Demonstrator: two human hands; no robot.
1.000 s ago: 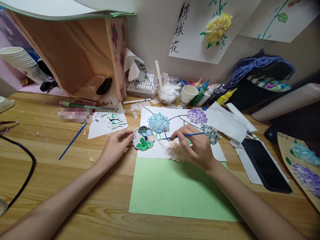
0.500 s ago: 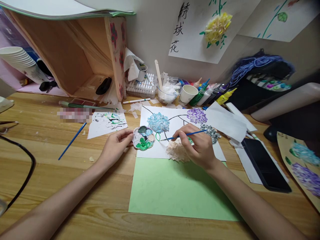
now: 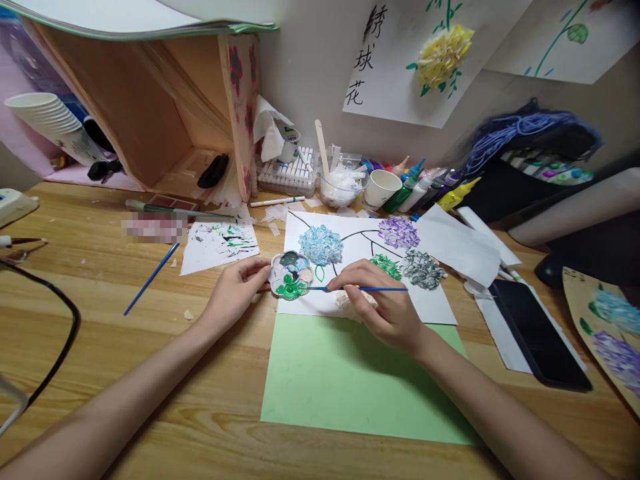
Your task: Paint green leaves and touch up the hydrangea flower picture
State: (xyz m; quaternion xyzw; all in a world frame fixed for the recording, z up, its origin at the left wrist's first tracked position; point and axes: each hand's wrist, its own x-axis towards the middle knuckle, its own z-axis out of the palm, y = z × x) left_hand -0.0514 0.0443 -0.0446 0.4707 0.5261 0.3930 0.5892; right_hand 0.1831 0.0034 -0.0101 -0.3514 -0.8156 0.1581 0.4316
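Two hands are gripping tools: your left hand [image 3: 239,285] is pinching a flower-shaped palette [image 3: 291,275] at its nine o'clock rim, thumb uppermost, while your right hand [image 3: 376,300] is holding a slim blue brush [image 3: 385,289] between thumb and curled fingers. The palette is overlying the nine o'clock edge of the white paper [image 3: 427,308], with the green sheet [image 3: 365,393] lying toward six o'clock on the desk [image 3: 225,437]. The brush tip is pointing at the palette's four o'clock side; contact is not showing clearly. The palette is probably being light, stiff and slippery where painted, its clean rim offering the safest hold; the thin brush is likely favouring a light grip near its bristles.
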